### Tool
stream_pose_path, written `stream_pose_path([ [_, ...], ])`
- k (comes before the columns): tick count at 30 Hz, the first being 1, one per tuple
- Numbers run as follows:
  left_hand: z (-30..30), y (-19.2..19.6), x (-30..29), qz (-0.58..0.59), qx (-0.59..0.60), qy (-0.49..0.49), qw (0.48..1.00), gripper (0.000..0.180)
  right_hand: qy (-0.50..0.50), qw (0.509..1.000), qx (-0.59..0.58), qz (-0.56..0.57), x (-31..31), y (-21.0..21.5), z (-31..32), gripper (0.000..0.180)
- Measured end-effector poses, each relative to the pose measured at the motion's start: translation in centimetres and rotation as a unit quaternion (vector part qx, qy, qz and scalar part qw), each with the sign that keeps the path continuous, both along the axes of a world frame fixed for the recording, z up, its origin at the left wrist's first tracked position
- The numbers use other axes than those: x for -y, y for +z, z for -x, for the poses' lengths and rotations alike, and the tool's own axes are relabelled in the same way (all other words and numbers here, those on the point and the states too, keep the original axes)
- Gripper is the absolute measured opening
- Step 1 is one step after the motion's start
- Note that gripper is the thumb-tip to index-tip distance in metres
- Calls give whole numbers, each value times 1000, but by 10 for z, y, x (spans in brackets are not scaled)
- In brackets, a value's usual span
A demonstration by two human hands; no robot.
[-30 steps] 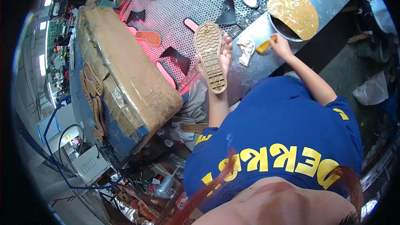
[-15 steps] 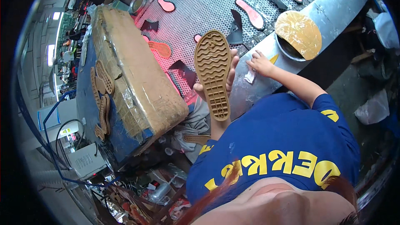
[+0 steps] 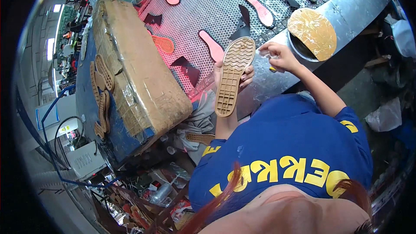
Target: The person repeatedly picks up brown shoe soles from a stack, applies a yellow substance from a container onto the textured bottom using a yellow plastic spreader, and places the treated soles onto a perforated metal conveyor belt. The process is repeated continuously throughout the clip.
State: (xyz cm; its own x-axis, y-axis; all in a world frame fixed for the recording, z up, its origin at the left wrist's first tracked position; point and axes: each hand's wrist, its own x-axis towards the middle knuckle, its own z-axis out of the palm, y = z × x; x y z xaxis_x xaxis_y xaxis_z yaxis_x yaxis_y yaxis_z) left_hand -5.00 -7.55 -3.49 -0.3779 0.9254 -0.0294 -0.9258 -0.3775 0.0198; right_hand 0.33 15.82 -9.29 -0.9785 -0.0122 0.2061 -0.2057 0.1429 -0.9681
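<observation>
My left hand grips a tan rubber shoe sole, its wavy and gridded tread facing up. Fingers show along both of the sole's edges, and the palm is hidden behind it. Just right of the sole's tip, my right hand is raised over the metal table edge with its fingers curled in a pinch. What they hold, if anything, is too small to make out. A small yellow thing shows below these fingers. Beside that hand stands a metal bowl, partly covered by a round, tan, stained lid.
Pink insoles and black cut pieces lie spread on the perforated conveyor. A taped cardboard box stands at left, with more tan soles beside it. Another sole lies near grey cloth.
The sole in my left hand has tilted and shifted slightly right. My right hand has lifted from the table and its fingers have curled; the white scrap under them is out of sight.
</observation>
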Motion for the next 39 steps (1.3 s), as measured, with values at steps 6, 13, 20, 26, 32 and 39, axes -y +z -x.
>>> stream_pose_path([
  [6, -3, -1, -1, -25, -6, -71, 997, 78, -62, 979, 185, 48, -3, 26, -7, 14],
  [13, -5, 7, 6, -16, 36, -148, 988, 78, -68, 996, 23, -50, -14, 45, -7, 16],
  [20, -5, 6, 6, -25, 50, -172, 983, 81, -1, 990, -81, -113, -26, 60, 1, 22],
  [26, -1, -6, 5, -63, 51, -193, 978, 81, 4, 969, -144, -200, -21, 67, -1, 24],
  [32, -1, -3, 9, -72, 38, -202, 976, 82, -1, 969, -142, -203, -15, 68, -4, 27],
  [39, -7, -3, 1, -101, 16, -178, 979, 82, -92, 963, -152, -201, -3, 64, -8, 27],
])
